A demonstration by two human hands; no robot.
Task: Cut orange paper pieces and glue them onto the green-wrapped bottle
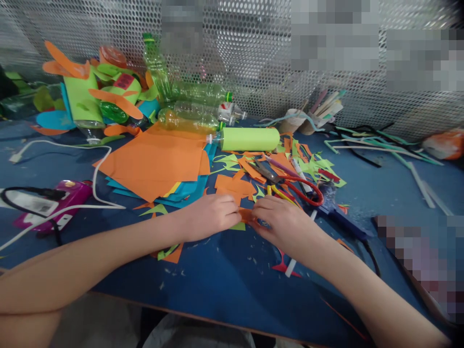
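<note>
Both hands meet over the blue table with a small orange paper piece [245, 214] between their fingertips. My left hand [210, 215] is closed on its left end, and my right hand [281, 220] pinches the other end. Part of the paper is hidden by the fingers. Just beyond lies an orange paper cutout [234, 186], with green and orange scraps around it. Scissors with red handles [302, 186] rest near my right hand, beside a dark blue glue gun [339, 215]. A bottle wrapped in light green paper [250, 139] lies on its side farther back.
Orange sheets [155, 159] over blue ones lie to the left. A purple power strip [72, 198] and a white cable [96, 169] are at far left. Paper-decorated bottles [83, 101] and green plastic bottles [199, 92] stand or lie by the perforated metal panel [253, 63]. Plastic strips [387, 150] lie right.
</note>
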